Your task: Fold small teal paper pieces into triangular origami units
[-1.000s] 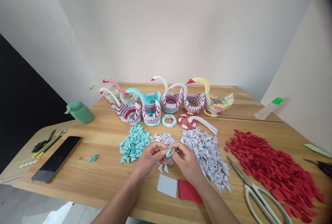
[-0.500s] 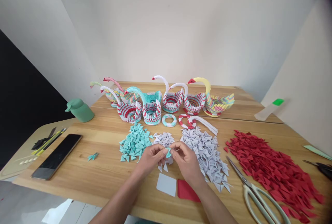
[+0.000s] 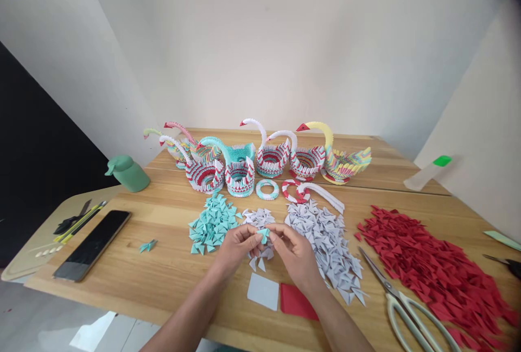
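Observation:
Between both hands, over the table's middle, is a small teal folded paper piece (image 3: 264,234). My left hand (image 3: 239,244) pinches its left side with thumb and forefinger. My right hand (image 3: 292,249) has its fingertips closed on the right side. Behind and beneath the hands lies a small pile of white folded paper triangles (image 3: 260,216), partly hidden. A teal triangle pile (image 3: 214,224) is just left, and a bigger white triangle pile (image 3: 325,249) is on the right. Below the hands rest a white paper sheet (image 3: 263,291) and a red sheet (image 3: 296,302), the latter partly covered by my right forearm.
Several folded-paper swans (image 3: 273,157) stand along the back, with paper rings (image 3: 267,189) before them. Large scissors (image 3: 391,289) and a red triangle pile (image 3: 435,270) lie right. A phone (image 3: 93,244), a green bottle (image 3: 128,173) and teal pieces (image 3: 147,245) are left.
The teal piece has turned a little between my fingertips and now shows more of its pointed shape. My right fingers have shifted slightly. The whole view has moved a little.

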A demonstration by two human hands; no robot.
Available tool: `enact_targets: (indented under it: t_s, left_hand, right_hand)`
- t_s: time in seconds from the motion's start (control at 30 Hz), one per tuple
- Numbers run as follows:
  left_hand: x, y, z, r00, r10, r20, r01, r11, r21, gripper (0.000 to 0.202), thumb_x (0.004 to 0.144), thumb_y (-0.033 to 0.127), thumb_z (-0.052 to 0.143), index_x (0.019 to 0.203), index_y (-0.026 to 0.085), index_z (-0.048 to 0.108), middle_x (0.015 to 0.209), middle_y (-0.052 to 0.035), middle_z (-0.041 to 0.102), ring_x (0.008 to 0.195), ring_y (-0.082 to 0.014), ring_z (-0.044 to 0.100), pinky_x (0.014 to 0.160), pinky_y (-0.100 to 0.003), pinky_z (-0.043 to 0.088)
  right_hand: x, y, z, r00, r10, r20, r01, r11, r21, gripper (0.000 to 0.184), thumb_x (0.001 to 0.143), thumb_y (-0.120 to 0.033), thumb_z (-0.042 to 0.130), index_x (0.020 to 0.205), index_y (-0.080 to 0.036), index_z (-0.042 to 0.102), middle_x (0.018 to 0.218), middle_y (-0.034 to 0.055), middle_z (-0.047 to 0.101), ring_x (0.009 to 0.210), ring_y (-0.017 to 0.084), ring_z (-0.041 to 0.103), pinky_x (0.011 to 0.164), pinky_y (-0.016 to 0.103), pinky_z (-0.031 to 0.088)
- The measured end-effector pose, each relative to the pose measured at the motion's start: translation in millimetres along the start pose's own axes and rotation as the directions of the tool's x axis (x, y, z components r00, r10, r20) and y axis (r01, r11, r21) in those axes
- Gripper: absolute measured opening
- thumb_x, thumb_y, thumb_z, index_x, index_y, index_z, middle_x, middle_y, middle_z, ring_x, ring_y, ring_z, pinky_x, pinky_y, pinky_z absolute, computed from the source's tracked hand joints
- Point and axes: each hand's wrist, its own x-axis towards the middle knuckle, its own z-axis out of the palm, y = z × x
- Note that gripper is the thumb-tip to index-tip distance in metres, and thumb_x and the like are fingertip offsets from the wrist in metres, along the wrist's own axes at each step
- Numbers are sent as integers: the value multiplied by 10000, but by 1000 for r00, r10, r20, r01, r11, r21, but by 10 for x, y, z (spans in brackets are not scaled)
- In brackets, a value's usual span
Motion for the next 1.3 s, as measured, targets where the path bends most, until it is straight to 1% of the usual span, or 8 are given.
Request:
enact_targets:
  t_s: [0.3,0.53,0.77,0.9,0.97,1.07,1.17,1.3]
  left_hand:
    - [-50,51,26,1000,26,4,-27,999,26,425,714,551,723,681,143,611,548,-3,626,485,-100,530,530,-219,413]
    - [-57,63,30,999,25,42,-27,999,41,437,724,559,709,661,145,583,534,2,604,479,-95,518,527,-217,413]
    - [-44,41,24,998,56,31,-53,995,-87,464,698,465,777,980,169,557,591,34,609,508,-105,554,534,-216,427]
    - [-62,16,44,989,145,38,-146,989,17,423,726,362,762,1053,177,569,648,28,592,580,-116,559,564,-220,426]
    - [-75,2,60,967,253,-32,-240,945,221,297,759,274,717,1024,186,617,702,6,610,618,-127,560,605,-238,439]
    - [-91,-1,78,875,478,-76,-374,768,520,160,756,151,667,905,210,675,887,-51,681,749,-174,603,721,-290,467]
    - [-96,10,83,792,611,3,-481,621,618,138,773,109,630,837,219,683,994,-87,702,936,-234,634,843,-348,469]
    - [-91,5,76,762,640,92,-529,536,658,137,816,120,608,842,225,692,953,-92,727,938,-240,653,917,-388,452]
  right_hand:
    - [5,-31,-15,997,54,54,-59,993,100,259,859,-429,593,918,-195,689,786,38,678,688,180,602,627,277,489]
    - [15,-34,-1,995,76,68,-84,988,132,200,824,-340,629,950,-195,684,789,18,655,703,165,600,619,256,492]
    - [14,-30,-5,994,84,70,-91,991,94,191,827,-320,601,923,-194,707,736,13,639,642,156,568,598,261,482]
    - [22,-40,-1,996,81,22,-83,995,64,171,805,-306,603,883,-199,711,801,27,668,673,164,576,607,260,482]
    - [24,-45,3,997,74,4,-75,996,45,181,797,-305,600,887,-205,721,820,33,676,683,170,581,620,265,486]
    - [26,-46,8,998,64,-18,-63,997,35,197,794,-304,598,897,-208,735,807,31,677,677,171,584,618,264,486]
    - [25,-39,9,998,66,-24,-65,997,39,203,801,-304,598,907,-205,739,813,27,686,659,163,587,601,258,483]
    - [21,-32,5,999,50,-15,-50,998,46,207,826,-309,587,918,-202,739,868,40,700,710,172,611,627,263,491]
